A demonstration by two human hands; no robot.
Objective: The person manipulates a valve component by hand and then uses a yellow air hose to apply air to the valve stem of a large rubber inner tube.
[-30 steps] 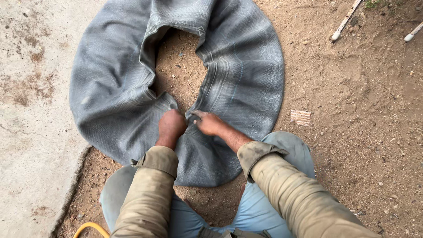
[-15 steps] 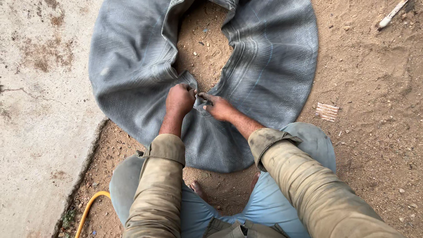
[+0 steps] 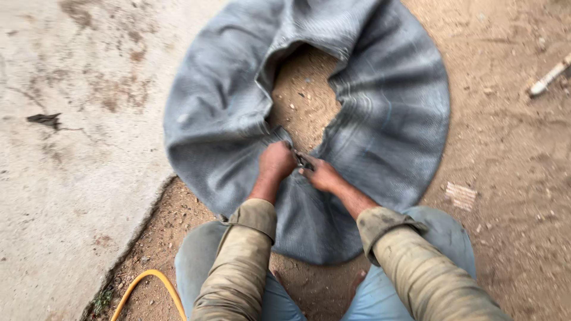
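A large, limp grey rubber inner tube (image 3: 380, 119) lies flat on sandy ground in front of me, its middle hole showing dirt. My left hand (image 3: 276, 161) is closed on the tube's inner edge near its valve. My right hand (image 3: 321, 174) pinches a small dark part (image 3: 304, 161) at the same spot, fingertips touching the left hand. Both forearms wear dirty khaki sleeves. The small part is mostly hidden by my fingers.
A concrete slab (image 3: 71, 154) fills the left side, with a dark scrap (image 3: 44, 119) on it. A yellow hose (image 3: 143, 288) curves at the bottom left. A pale stick (image 3: 550, 76) lies at the right edge, a small ribbed scrap (image 3: 461, 195) near my right knee.
The view has shifted, so the tube and hands now sit further right and lower. Both hands stay together at the inner edge, with little change in grip.
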